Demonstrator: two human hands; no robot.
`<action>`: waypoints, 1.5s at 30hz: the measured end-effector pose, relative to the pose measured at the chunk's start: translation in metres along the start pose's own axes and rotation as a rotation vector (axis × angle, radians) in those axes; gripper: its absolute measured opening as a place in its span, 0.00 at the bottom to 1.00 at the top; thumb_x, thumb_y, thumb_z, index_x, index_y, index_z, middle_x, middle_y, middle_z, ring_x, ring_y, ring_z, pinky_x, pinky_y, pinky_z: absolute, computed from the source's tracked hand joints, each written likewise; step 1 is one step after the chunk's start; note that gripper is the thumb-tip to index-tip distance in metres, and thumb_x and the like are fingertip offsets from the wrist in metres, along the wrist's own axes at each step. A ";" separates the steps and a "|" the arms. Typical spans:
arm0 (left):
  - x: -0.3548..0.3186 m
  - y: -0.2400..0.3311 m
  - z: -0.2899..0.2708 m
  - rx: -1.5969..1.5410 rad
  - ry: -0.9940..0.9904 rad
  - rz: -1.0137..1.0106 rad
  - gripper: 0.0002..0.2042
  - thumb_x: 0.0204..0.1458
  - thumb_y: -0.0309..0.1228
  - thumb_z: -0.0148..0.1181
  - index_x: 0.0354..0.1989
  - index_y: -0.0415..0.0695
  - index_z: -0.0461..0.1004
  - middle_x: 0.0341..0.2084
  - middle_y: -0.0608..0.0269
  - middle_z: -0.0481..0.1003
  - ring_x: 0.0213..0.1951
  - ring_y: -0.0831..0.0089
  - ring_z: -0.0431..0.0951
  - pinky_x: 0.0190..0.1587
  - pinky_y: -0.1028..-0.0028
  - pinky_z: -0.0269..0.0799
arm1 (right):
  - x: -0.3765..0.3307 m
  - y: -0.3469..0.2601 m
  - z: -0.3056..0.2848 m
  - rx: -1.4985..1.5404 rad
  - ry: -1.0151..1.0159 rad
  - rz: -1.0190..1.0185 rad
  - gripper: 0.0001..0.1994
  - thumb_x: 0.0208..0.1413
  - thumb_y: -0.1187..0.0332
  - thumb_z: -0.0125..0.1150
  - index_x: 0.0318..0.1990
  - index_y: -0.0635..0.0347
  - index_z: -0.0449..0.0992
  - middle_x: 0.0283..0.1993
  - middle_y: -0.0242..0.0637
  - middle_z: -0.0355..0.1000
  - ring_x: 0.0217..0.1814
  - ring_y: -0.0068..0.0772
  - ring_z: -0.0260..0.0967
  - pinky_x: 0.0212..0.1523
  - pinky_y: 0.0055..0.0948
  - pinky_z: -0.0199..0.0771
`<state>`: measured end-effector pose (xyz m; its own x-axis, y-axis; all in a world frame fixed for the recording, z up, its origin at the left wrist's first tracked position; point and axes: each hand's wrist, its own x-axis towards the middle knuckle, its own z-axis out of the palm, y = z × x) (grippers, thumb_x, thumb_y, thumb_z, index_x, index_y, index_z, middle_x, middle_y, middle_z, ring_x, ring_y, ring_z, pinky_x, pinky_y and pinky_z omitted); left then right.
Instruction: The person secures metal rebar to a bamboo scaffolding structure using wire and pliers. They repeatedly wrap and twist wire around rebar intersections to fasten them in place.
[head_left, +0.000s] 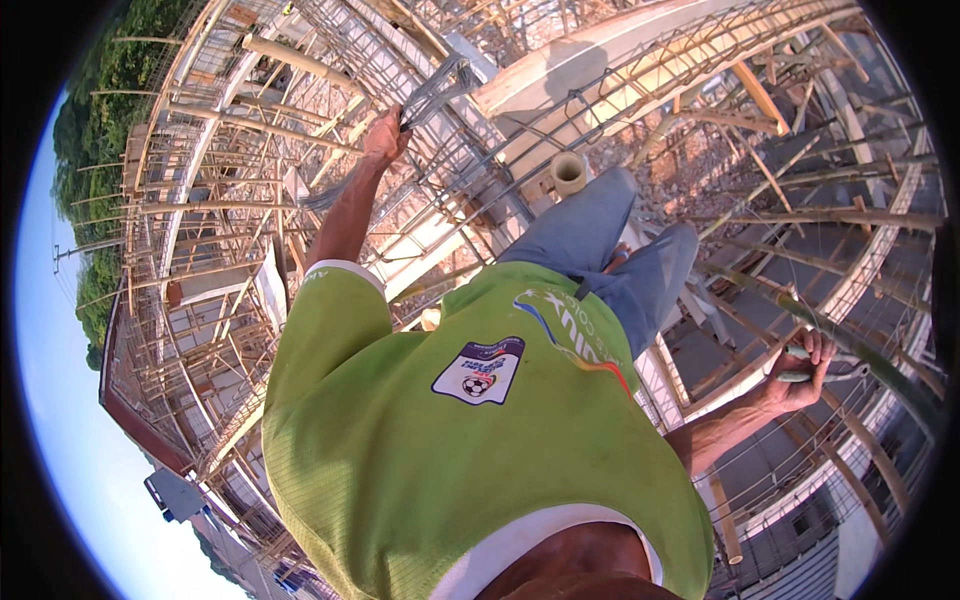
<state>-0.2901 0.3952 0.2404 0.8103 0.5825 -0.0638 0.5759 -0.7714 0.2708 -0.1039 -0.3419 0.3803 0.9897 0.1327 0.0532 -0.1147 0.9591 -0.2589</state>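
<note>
High above a construction site of rebar cages and timber formwork, a person in a lime-green shirt (440, 440) and blue jeans (600, 240) looks down over their own chest and legs. At the upper left, the left hand (385, 135) is stretched out on a straight arm, its fingers closed into a fist around a bundle of thin grey tie wires (435, 95). The wires fan out above the fist toward the upper right, and a longer tail hangs below it along the forearm. At the right edge, the right hand (800, 375) is closed around the handle of a small metal tool (835, 372), whose kind I cannot tell; its tip points right and lies just beside a dark steel bar (850, 340) that runs diagonally past the hand. A pale plastic pipe end (569, 172) stands upright near the raised knee, set among the reinforcement. A long pale concrete beam form (620, 60) crosses the top of the view, well apart from both hands. Green trees (110, 90) and a strip of sky (70, 440) fill the left rim.
</note>
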 end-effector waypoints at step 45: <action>-0.077 0.336 -0.004 -2.028 -0.131 -0.209 0.26 0.66 0.49 0.37 0.61 0.39 0.57 0.50 0.50 0.71 0.51 0.62 0.75 0.53 0.64 0.72 | -0.048 0.240 0.000 -0.386 -0.062 0.430 0.25 0.46 0.77 0.62 0.55 0.65 0.66 0.33 0.40 0.71 0.35 0.36 0.71 0.40 0.37 0.73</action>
<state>-0.1597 0.0919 0.3401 0.8161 0.5165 -0.2592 -0.2041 0.6772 0.7069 -0.1786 -0.1183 0.3156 0.8529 0.5157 -0.0811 -0.4541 0.6564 -0.6024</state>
